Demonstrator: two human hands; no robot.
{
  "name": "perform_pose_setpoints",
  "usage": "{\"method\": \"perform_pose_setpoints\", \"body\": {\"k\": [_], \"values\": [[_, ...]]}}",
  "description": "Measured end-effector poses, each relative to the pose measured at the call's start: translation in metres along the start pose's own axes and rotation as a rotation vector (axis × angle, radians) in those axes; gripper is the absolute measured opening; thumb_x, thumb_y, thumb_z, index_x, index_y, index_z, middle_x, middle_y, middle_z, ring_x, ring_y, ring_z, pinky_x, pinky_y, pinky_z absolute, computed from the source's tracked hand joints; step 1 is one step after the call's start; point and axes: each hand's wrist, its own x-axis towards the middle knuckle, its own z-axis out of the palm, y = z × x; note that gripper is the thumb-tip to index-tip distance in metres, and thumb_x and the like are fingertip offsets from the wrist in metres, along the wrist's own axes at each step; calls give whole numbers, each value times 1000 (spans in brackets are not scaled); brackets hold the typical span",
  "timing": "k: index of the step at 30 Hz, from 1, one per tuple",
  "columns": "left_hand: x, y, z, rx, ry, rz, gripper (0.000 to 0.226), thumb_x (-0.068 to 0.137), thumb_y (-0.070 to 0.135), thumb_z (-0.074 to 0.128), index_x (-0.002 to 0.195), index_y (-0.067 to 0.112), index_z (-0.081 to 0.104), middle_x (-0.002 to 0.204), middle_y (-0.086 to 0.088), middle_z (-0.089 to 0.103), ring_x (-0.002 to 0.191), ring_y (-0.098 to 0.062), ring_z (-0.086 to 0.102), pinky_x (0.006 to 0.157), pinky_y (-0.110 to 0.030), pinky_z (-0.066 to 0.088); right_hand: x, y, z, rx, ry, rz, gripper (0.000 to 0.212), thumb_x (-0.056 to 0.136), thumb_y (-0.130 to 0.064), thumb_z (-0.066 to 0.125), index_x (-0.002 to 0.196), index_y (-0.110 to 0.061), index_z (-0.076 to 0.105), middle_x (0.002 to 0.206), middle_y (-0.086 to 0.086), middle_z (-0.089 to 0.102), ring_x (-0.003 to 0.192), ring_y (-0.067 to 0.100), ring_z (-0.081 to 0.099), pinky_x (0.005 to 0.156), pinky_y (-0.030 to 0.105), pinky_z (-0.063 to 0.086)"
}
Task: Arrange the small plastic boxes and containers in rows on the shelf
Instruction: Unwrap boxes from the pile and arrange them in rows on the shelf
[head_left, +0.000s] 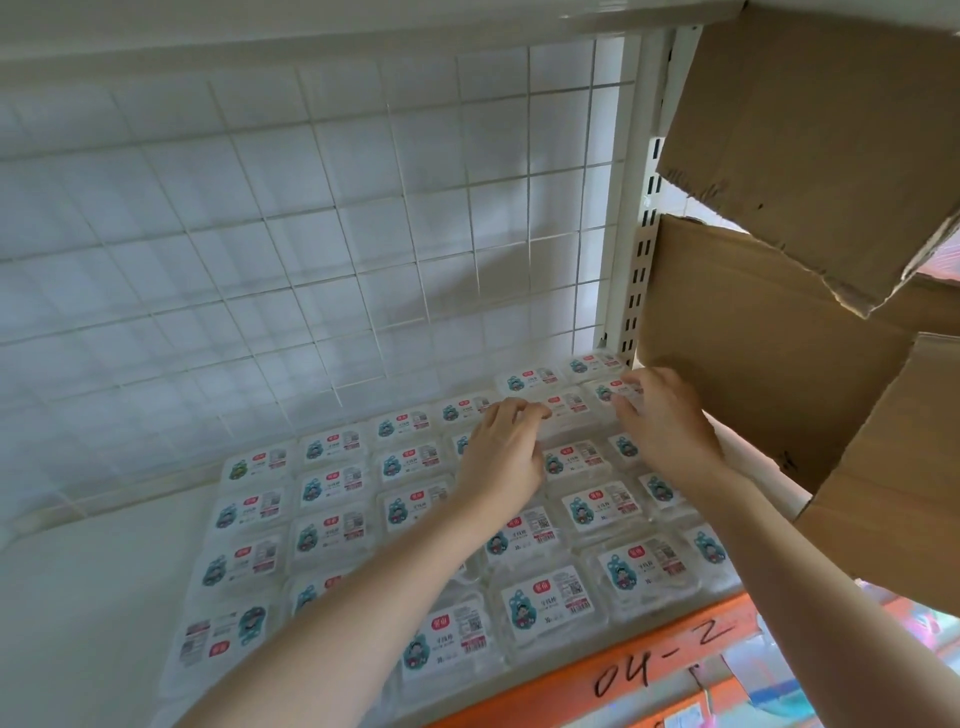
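Observation:
Several small clear plastic boxes (332, 530) with white and teal labels lie in rows across the white shelf (93, 587). Both my hands reach to the back right rows. My left hand (501, 457) rests on top of boxes there, its fingertips touching the box (563, 408) in the second row from the back. My right hand (667, 423) has its fingers spread over the box (605, 389) near the right corner. Whether either hand grips a box is unclear. One box (223, 636) at the front left lies turned the other way.
A white wire grid (311, 234) backs the shelf. The shelf's orange front beam (649, 660) bears the handwritten mark 04-2. Brown cardboard boxes (779, 338) crowd the right side, just beyond the slotted upright post (636, 291). An upper shelf (311, 26) hangs overhead.

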Motion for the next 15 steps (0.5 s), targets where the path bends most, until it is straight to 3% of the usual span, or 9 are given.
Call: {"method": "perform_pose_setpoints", "body": {"k": [2,4,7,15], "values": [[-11,-2,-9,11,17,-8,36,91,5,51,126,10,53,129,-5,51,124,-19,44,107,-30,33,-17,-13,1,-47,56,-105,31,97,-27,43,126,-16,51,131,4,46,120,21,43,96,39,42],[-26,-6,-20,32,45,-14,31,89,6,55,120,8,56,124,-6,55,121,-22,47,106,-32,36,-42,-31,10,-68,63,-279,27,96,-24,43,119,-16,55,121,3,53,107,21,53,84,38,49],[-55,-14,-41,49,77,-64,26,87,8,59,113,8,60,118,-5,58,117,-23,48,99,-35,44,-84,-65,32,-56,-86,-490,22,95,-24,46,113,-18,58,111,1,58,92,23,60,70,39,52],[-156,-48,-105,111,129,-274,26,83,4,63,108,9,62,108,-2,61,107,-22,54,87,-32,46,-139,-141,74,39,-353,-741,24,95,-26,47,116,-19,57,108,1,59,98,24,59,73,38,50]]}}
